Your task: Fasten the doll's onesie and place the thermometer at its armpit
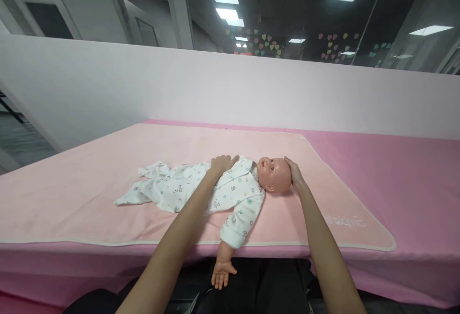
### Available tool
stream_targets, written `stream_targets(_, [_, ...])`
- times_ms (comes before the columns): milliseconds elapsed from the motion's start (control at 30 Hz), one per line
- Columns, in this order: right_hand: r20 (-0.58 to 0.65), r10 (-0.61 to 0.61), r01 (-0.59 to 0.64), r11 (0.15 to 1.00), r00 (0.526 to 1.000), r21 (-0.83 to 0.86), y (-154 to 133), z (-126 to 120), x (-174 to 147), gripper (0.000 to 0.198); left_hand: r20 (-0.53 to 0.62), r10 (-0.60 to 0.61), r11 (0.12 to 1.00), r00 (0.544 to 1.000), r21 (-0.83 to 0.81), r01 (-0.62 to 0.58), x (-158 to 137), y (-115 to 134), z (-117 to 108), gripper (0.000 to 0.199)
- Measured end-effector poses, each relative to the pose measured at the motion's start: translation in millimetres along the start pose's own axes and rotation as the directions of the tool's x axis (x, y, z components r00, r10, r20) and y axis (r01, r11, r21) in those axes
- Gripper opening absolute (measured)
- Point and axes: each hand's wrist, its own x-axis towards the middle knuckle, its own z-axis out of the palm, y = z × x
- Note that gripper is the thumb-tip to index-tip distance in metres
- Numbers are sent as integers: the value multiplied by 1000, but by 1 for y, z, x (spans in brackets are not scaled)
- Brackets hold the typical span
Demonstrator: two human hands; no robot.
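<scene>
A baby doll (275, 175) lies on its back with its head to the right, dressed in a white printed outfit (183, 187). My left hand (223, 163) rests on the doll's chest, fingers laid out over the cloth. Against the crown of the head, my right hand (294, 170) is cupped, its fingers curving round the top; its thumb is hidden. One doll arm points towards me, and its bare hand (223, 273) hangs past the table's front edge. The outfit's legs lie loose and flat towards the left.
Under the doll is a peach mat (89, 175) with a pale border, on a pink table cover (413, 184). A white partition (230, 88) rises behind the table. Beyond it are a door (143, 26) and a dark glass wall with heart stickers (266, 43). My lap is below the front edge.
</scene>
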Motion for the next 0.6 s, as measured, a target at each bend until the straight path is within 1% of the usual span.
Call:
stream_targets(67, [66,89,-94,994,994,64,0,3,-4,38,5,-7,1000,1000,5,7,1,0,0,66])
stream_targets(100, [67,120,-126,987,990,98,0,4,-5,38,8,-12,1000,1000,8,12,1,0,1,66])
stream_targets(200, [-1,151,-150,981,989,125,-1,7,-5,37,4,-12,1000,1000,10,12,1,0,1,66])
stream_targets(267, [-12,159,-156,980,987,122,-2,8,-5,38,-7,-7,1000,1000,9,7,0,1,1,66])
stream_targets(400, [57,129,-132,990,990,43,-2,5,-6,42,-18,1,1000,1000,18,0,-1,1,1,65])
stream_targets(467, [92,105,-109,993,990,38,-1,3,-7,43,-22,-1,1000,1000,19,2,-2,1,1,64])
stream_targets(533, [87,79,-85,994,993,62,-1,2,-8,40,-23,-5,1000,1000,15,5,-2,1,0,64])
stream_targets(600, [41,19,-22,998,999,67,-2,3,-9,32,-22,-8,1000,1000,16,9,-3,2,0,64])
